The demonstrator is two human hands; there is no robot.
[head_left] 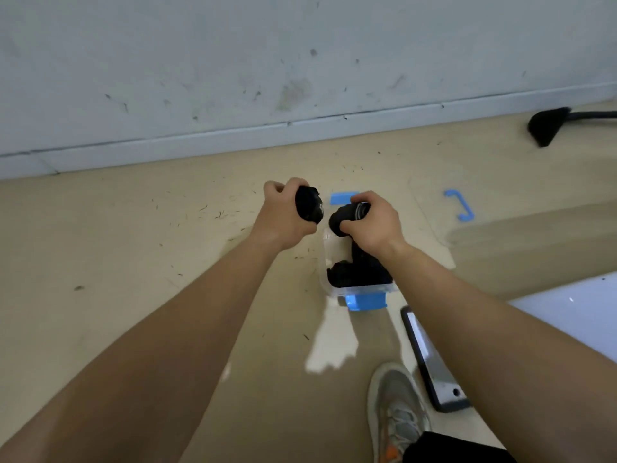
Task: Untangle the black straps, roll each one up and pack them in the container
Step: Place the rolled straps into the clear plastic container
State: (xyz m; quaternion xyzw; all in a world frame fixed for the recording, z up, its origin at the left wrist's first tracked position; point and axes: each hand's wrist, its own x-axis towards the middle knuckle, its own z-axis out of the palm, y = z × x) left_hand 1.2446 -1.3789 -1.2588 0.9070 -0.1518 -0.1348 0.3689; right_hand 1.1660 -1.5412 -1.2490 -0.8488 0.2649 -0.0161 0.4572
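Note:
My left hand (283, 212) grips a rolled black strap (309, 203) and holds it above the floor, just left of the container. My right hand (374, 222) grips a second rolled black strap (347, 215) over the far end of the container. The container (359, 290) is a clear plastic box with blue latches, standing on the floor below my hands. Inside it lie more black straps (354, 272), partly hidden by my right wrist.
The container's clear lid (434, 215) with a blue latch (460, 205) lies on the floor to the right. A black phone (430, 359) lies beside my shoe (397, 412). A black object (551, 127) sits near the wall at far right. A white surface (567, 312) fills the right edge.

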